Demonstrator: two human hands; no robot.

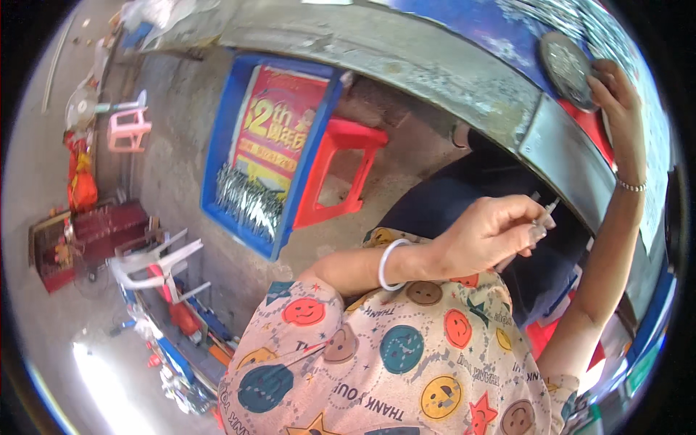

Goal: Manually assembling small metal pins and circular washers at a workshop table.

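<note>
My left hand (493, 235), a white bangle on its wrist, is closed in a pinch above my lap. Between thumb and fingertips sits a small slim silvery piece (551, 207); its exact kind is too small to make out. At the upper right, my right hand (620, 98) reaches over the worktable. Its thumb and bent fingers close on the near rim of a round dark dish (564, 65). Small shiny bits lie in that dish. Beyond it, many slim silvery metal pieces (540, 14) are heaped on a blue surface.
The worktable's worn grey edge (391, 65) curves across the top. Left of it, a blue tray (217, 156) with silvery pieces (250, 203) rests on a red stool (337, 170). Farther left are a pink stool (129, 130), a white chair (163, 264) and a fan (81, 109).
</note>
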